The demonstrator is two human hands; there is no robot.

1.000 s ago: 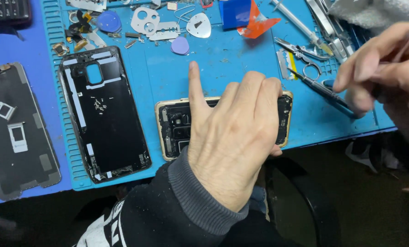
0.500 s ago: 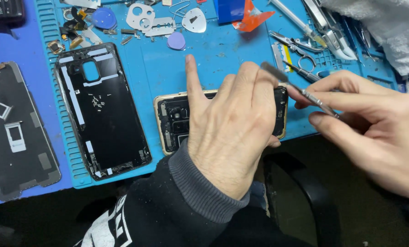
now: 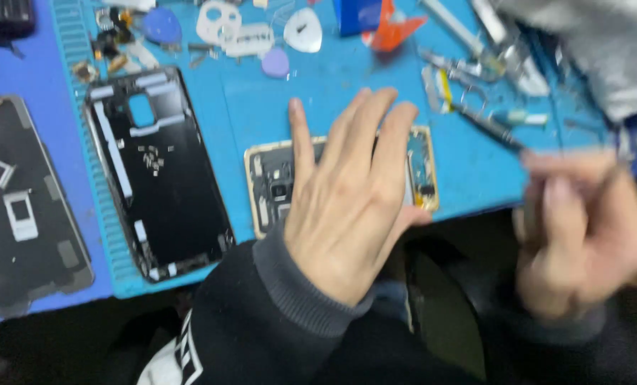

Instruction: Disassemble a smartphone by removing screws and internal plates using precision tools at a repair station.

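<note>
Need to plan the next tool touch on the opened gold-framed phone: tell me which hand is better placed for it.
Probably right. The left hand lies flat on the opened gold-framed phone, pinning it to the blue mat. The blurred right hand is off it, beside its uncovered end, seemingly gripping a thin tool.

- Left hand [image 3: 347,207] lies flat, fingers spread, on an opened phone [image 3: 272,182] at the blue mat's [image 3: 475,164] near edge.
- Right hand [image 3: 582,235], blurred, is off the mat's right near corner.
- Black back cover [image 3: 154,171] lies left.
</note>
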